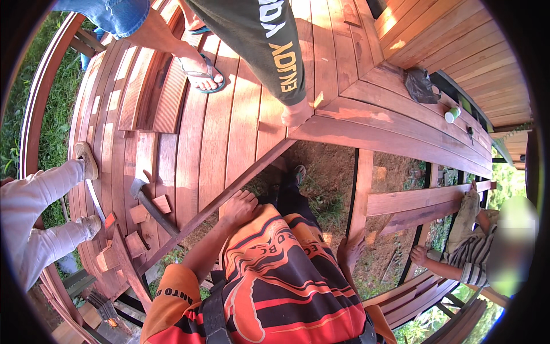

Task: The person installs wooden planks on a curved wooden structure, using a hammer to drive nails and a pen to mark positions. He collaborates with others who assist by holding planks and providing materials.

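Note:
My left hand (240,207) is curled closed at my knee, beside the dark angled edge board (229,192) of the deck. Whether anything is inside its fingers I cannot make out. My right hand (350,252) is down at my right side, against the lower end of a wooden joist (361,198); its fingers are partly hidden. Left of my left hand, a hammer-like tool (156,213) with a curved black handle lies on the deck. Small wood offcuts (150,210) are scattered around it.
A person in flip-flops stands on the deck planks (215,140) ahead. Someone in pale trousers (48,189) is at left; another person's hand (421,255) rests at right. Between joists, an opening shows bare soil (326,163). A black bag (421,86) and green-white cup (452,115) sit far right.

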`<state>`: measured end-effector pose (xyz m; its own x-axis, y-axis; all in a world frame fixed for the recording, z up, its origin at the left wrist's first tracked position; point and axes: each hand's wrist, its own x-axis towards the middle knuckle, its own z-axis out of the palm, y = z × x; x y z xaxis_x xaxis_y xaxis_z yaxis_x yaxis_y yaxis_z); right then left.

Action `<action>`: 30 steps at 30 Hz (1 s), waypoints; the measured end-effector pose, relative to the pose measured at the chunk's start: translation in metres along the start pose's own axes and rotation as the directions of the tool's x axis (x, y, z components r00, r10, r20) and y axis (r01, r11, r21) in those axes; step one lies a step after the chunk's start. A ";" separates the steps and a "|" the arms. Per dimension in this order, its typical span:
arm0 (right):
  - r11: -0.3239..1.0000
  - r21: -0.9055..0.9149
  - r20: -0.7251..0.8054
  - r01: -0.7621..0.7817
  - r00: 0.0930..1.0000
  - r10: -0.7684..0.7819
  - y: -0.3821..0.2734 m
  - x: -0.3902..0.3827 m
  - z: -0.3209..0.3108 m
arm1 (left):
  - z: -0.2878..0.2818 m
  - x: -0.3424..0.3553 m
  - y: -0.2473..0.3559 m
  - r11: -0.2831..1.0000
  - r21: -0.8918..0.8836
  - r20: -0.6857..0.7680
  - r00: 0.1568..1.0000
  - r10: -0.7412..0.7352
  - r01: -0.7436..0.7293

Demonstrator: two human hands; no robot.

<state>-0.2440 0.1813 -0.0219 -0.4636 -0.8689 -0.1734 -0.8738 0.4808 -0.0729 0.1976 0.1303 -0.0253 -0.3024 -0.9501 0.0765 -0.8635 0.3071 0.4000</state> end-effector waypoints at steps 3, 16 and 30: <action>1.000 0.003 -0.007 0.018 1.000 -0.018 -0.002 0.000 -0.002 | 0.000 -0.001 0.000 1.000 -0.001 0.030 0.999 -0.017 0.017; 0.999 -0.051 -0.028 0.017 0.999 -0.018 0.002 -0.001 0.003 | -0.001 -0.001 0.000 1.000 -0.002 0.036 0.999 -0.013 0.013; 0.998 -0.065 -0.012 0.004 1.000 -0.005 0.005 0.002 0.005 | 0.000 -0.002 -0.001 1.000 -0.003 0.010 1.000 -0.002 0.002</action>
<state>-0.2485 0.1826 -0.0275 -0.4610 -0.8727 -0.1609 -0.8835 0.4684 -0.0097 0.1985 0.1318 -0.0260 -0.3052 -0.9500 0.0663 -0.8629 0.3054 0.4027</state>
